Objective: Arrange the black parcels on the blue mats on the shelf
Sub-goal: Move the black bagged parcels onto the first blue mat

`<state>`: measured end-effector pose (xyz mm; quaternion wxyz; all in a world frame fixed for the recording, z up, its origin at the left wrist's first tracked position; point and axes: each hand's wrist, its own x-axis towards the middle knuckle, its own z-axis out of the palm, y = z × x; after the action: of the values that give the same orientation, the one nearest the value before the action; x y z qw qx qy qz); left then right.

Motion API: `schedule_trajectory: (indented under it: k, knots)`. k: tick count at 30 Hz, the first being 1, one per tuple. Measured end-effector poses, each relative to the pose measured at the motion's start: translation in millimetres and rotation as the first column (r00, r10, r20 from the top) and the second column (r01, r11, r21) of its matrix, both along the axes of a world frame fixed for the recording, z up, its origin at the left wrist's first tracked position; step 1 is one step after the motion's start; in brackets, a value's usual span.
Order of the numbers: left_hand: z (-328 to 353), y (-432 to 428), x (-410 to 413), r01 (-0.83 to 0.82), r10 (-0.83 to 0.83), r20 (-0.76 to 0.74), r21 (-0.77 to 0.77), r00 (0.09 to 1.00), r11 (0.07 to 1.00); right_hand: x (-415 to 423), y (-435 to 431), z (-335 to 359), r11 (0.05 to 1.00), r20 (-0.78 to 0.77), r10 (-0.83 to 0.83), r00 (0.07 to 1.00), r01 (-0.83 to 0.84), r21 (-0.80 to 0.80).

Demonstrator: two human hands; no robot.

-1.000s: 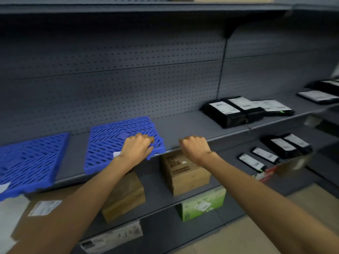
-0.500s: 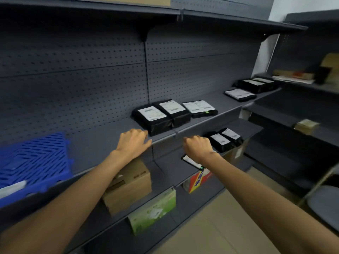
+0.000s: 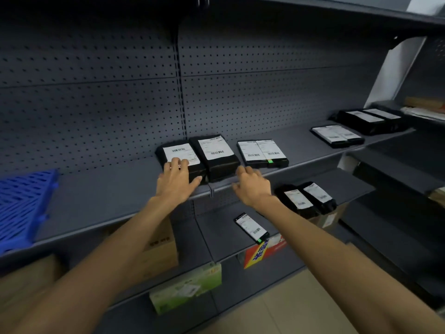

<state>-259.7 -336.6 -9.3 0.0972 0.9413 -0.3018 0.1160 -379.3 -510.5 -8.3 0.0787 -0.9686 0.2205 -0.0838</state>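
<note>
Touching left hand (image 3: 175, 180), black parcel (image 3: 183, 158), white barcode label, shelf (image 3: 101, 201)

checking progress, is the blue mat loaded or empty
Empty in the visible part: no parcel lies on the blue mat; its left side is cut off.

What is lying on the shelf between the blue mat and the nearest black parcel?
Nothing: in the head view, the shelf is bare between the blue mat and the nearest black parcel.

dark grey metal shelving (image 3: 96, 203) with a perforated back panel (image 3: 96, 92) fills the view, a steel upright (image 3: 179, 92) splitting its bays. a white wall strip (image 3: 395, 68) shows at right. beige floor tiles (image 3: 277, 309) lie below, dimly lit.
</note>
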Motion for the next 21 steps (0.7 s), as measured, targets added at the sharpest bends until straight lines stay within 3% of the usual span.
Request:
schedule_trajectory:
  k: [7,13,17,21]
  knots:
    - [-27,-57,56,-0.110,0.121,-0.151,0.075,0.981,0.991,102,-16,-20,0.997,-0.053,0.016,0.998,-0.011,0.081]
    - [-34,-39,82,-0.135,0.151,-0.240,0.082,0.959,0.987,148,-39,-22,0.982,-0.180,0.111,0.977,-0.080,0.172]
    - [-21,-26,86,-0.193,0.226,-0.382,0.123,0.896,0.973,160,-68,-9,0.959,-0.257,0.190,0.948,-0.123,0.254]
    - [-20,-38,75,-0.353,0.388,-0.427,0.162,0.817,0.921,168,-75,-12,0.970,-0.289,0.190,0.938,-0.134,0.205]
